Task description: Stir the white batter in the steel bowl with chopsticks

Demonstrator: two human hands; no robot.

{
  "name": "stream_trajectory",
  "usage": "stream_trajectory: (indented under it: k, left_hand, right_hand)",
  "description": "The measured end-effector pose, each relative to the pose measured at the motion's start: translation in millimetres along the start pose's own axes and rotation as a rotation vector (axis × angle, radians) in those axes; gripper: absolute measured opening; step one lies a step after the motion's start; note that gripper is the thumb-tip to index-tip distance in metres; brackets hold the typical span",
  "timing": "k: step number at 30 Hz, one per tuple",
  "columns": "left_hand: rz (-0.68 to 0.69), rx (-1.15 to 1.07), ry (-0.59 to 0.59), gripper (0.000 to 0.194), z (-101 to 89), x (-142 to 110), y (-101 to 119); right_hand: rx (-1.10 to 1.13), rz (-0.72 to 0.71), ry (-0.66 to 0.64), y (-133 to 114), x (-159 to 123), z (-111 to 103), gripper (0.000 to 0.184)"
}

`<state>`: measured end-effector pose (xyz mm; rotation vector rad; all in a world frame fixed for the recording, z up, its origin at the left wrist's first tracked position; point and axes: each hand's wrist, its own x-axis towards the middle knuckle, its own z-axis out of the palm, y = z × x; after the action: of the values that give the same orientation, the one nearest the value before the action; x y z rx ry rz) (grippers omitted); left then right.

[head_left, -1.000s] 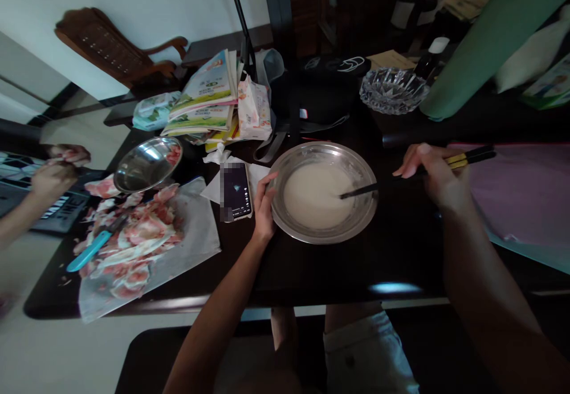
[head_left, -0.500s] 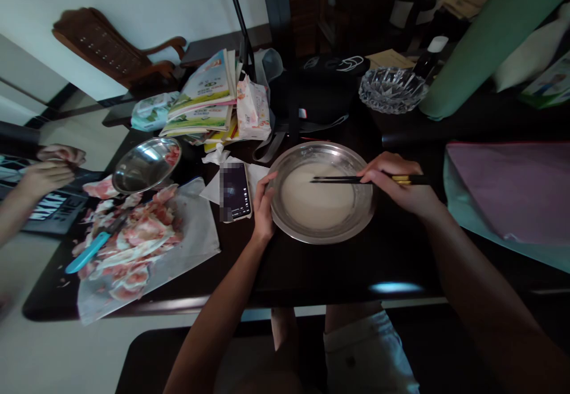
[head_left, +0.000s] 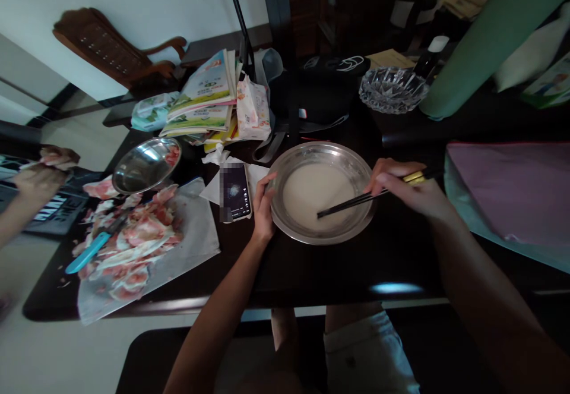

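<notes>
Pale liquid (head_left: 312,189) hides the floor of one bowl (head_left: 320,236)! Right hand (head_left: 403,186) pinches two chopsticks (head_left: 346,205); left hand (head_left: 264,213) clasps the bowl's side.

Bowl (head_left: 323,237) on table (head_left: 312,272) — liquid (head_left: 307,192) in it; phone (head_left: 238,191) left, meat (head_left: 145,230) farther left — magazines (head_left: 205,88) behind phone.

barely any legible text here

biggest lettering is on the grey and black fabric (head_left: 48,218) at far left: two rows of chunky letters, top one white, too blurry to spell out. the stacked booklets (head_left: 202,88) have cover print, too small to read. same for the phone (head_left: 239,191) screen's tiny white text and icons, honestly.
</notes>
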<state>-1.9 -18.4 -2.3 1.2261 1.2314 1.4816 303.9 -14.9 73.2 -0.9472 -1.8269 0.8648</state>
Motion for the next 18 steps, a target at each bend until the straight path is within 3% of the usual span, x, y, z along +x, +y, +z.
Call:
stream_trajectory:
  k: [4, 8, 13, 15, 18]
  left_hand:
    - [0.02, -0.001, -0.001, 0.038, -0.2, 0.3, -1.9]
    - [0.013, -0.015, -0.001, 0.036, 0.1, 0.4, -2.4]
    - [0.019, 0.018, 0.001, 0.038, -0.3, 0.5, -2.4]
    - [0.012, 0.015, -0.006, 0.039, -0.8, 0.6, -3.1]
    - [-0.007, -0.013, -0.008, 0.038, -1.2, 0.8, -5.0]
  right_hand:
    - [-0.155, -0.089, -0.043, 2.4, 4.5, 14.2, 0.022]
    - [-0.197, -0.062, 0.135, 8.7, 3.8, 7.6, 0.027]
    - [-0.006, 0.022, 0.404, 13.6, -0.9, -14.6, 0.047]
    - [0.094, 0.03, 0.385, 13.8, -1.8, -18.2, 0.05]
    - [0.147, 0.04, 0.215, 10.7, -1.2, -12.5, 0.049]
